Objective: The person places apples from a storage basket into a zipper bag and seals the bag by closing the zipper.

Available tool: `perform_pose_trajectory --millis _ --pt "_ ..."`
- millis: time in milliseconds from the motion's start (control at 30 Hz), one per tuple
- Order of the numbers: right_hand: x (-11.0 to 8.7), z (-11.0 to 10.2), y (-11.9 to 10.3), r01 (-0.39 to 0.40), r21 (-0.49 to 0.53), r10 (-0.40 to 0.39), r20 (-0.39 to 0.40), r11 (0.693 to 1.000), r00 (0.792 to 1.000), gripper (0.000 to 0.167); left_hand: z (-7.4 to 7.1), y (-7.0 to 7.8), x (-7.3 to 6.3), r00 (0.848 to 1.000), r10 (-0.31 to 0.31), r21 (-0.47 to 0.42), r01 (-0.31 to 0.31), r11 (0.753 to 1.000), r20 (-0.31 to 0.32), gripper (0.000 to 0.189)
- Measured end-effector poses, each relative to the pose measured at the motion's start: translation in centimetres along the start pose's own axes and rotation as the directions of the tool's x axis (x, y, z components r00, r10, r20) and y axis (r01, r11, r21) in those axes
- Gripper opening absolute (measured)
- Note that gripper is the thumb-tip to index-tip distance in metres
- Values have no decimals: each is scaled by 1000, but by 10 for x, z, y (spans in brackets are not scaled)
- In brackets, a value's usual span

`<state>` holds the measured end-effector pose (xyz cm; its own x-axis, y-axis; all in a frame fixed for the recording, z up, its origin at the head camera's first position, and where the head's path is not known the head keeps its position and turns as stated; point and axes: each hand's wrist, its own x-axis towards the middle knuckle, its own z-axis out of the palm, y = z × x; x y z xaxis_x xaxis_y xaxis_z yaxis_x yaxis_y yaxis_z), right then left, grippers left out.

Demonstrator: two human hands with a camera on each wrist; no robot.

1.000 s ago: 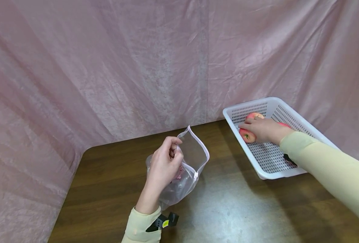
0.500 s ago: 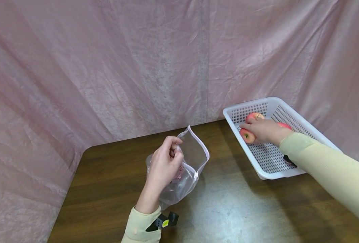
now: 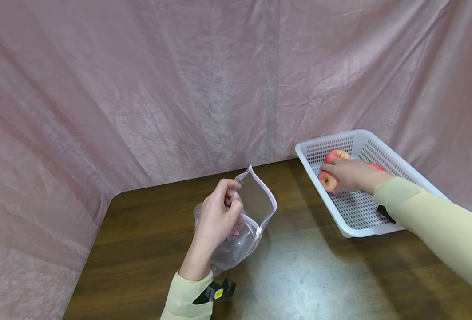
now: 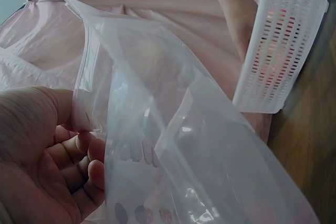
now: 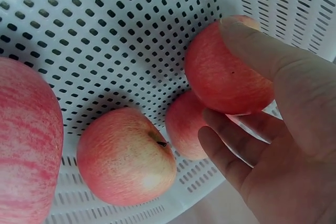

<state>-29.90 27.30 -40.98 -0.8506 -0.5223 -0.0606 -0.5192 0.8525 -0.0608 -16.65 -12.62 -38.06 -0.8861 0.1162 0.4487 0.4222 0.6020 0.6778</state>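
In the head view my left hand (image 3: 217, 213) pinches the rim of a clear zip bag (image 3: 237, 251) by its pale pink zip edge. The bag's mouth gapes to the right, and something pink shows through the film. The left wrist view has thumb and fingers at the edge of the bag (image 4: 152, 124), printed with small fruit. My right hand (image 3: 351, 174) reaches into a white plastic basket (image 3: 331, 206). Its thumb and fingers curl round a red apple (image 5: 226, 72), seen in the right wrist view. That apple overlaps another apple (image 5: 184, 129) behind it.
Two more apples, one in the middle (image 5: 126, 156) and a large one at the left (image 5: 23, 140), lie in the basket. Under everything is a dark wooden table (image 3: 152, 231). A pink cloth (image 3: 204, 89) hangs along its back and left edges.
My right hand has shifted slightly right and towards me with the gripped apple, so the apple at the back shows more. The left hand and the bag look unchanged.
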Motion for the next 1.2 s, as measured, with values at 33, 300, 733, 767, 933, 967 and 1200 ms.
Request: perform_pose_trajectory --millis 33,300,733,767,933,967,1200 --pt "-1 0 0 -8 8 8 3 1000 1000 79 0 0 0 1000 3 0 -3 1000 -1 30" --pt "-5 -8 0 -24 57 25 -13 998 1000 78 0 1 0 1000 1 -7 -1 1000 -2 30" --pt "-24 -29 -4 -43 151 62 -126 988 990 84 1 0 2 1000 -5 13 5 1000 4 30" --pt "-25 -31 -5 -42 157 62 -131 987 989 86 2 0 2 1000 -5 20 5 1000 4 30" --pt "-31 -37 -7 -45 199 78 -161 979 984 91 3 1 3 1000 7 62 -7 998 9 32" --pt "-32 -39 -8 -47 210 83 -167 977 982 92 3 1 3 1000 12 70 -13 997 9 32" --pt "-36 -51 -14 -38 298 107 -220 954 969 85 5 2 5 999 32 99 -32 995 5 36"
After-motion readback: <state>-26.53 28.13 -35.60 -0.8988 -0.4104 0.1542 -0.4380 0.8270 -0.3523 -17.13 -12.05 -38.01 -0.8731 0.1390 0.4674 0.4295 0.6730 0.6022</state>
